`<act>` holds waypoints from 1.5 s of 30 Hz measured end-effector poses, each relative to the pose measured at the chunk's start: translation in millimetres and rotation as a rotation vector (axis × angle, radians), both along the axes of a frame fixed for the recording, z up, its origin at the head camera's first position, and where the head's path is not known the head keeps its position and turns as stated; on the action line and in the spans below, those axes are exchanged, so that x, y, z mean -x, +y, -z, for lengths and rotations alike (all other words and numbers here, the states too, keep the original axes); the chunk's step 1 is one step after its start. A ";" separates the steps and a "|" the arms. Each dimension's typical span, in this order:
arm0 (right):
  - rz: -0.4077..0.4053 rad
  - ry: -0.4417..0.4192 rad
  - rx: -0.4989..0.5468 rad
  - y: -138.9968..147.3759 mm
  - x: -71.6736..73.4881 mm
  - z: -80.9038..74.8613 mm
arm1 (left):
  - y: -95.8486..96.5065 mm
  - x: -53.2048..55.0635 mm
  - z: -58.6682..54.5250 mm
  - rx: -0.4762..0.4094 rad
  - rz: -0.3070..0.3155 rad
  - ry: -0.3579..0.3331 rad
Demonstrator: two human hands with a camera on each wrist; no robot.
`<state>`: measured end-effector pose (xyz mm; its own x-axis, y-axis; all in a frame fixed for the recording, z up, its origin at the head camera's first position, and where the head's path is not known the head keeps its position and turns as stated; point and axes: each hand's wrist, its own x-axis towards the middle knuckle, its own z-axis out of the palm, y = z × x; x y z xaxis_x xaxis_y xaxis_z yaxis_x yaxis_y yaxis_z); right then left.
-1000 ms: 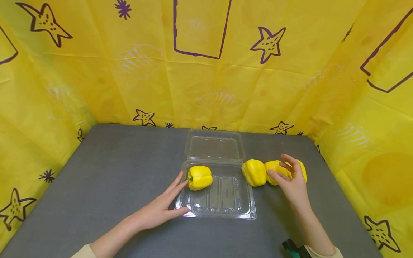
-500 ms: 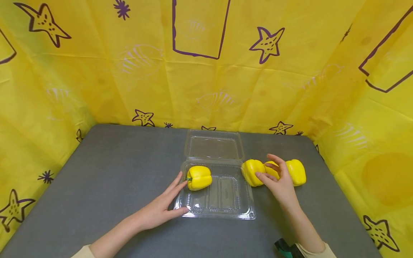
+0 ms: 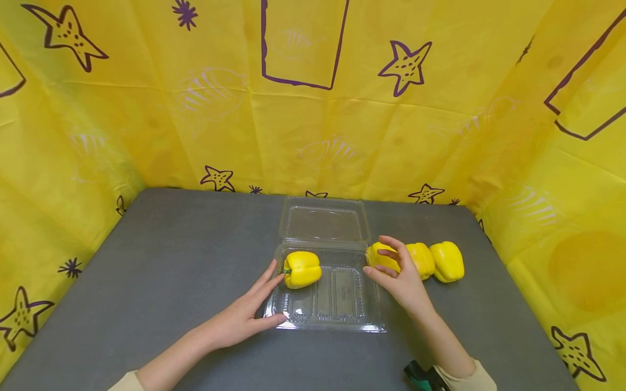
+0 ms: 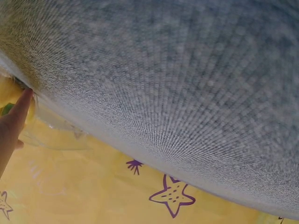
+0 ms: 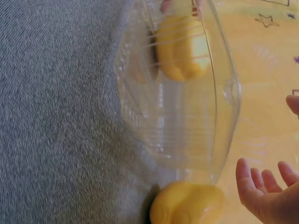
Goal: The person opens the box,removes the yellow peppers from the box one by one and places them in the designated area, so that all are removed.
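Observation:
A clear plastic clamshell container (image 3: 344,296) lies unfolded on the grey table, its lid (image 3: 325,222) to the back. One yellow bell pepper (image 3: 302,270) sits in its left half, green stem facing left. My left hand (image 3: 244,315) rests at the container's left edge with fingers outstretched, near that stem. My right hand (image 3: 406,279) hovers over the container's right edge, fingers and thumb apart, nothing between them. It partly hides a second bell pepper (image 3: 375,256) beside the container. In the right wrist view, its fingers (image 5: 245,179) stand clear of the nearest pepper (image 5: 187,205).
Two more yellow bell peppers, a middle one (image 3: 423,259) and an outer one (image 3: 447,262), continue the row to the right. A yellow patterned cloth (image 3: 313,136) walls the table's back and sides. A dark strap (image 3: 424,377) sits at my right wrist.
My right hand has moved left, from over the outer peppers to the container's right edge, still holding nothing. My left hand and the peppers keep their places.

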<state>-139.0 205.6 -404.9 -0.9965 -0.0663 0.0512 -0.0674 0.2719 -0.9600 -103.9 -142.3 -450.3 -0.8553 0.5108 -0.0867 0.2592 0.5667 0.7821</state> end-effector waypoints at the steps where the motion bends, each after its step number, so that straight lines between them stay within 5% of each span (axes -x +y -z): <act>1: -0.011 0.002 0.005 -1.3 0.1 0.6 | 0.0 0.0 0.0 0.001 0.000 0.001; 16: -0.126 -0.007 0.046 -20.9 0.1 12.8 | 0.4 -0.6 -0.7 -0.002 -0.001 -0.002; 45: -0.326 0.030 -0.218 -61.8 9.8 9.2 | 0.7 0.1 0.2 -0.020 -0.002 -0.007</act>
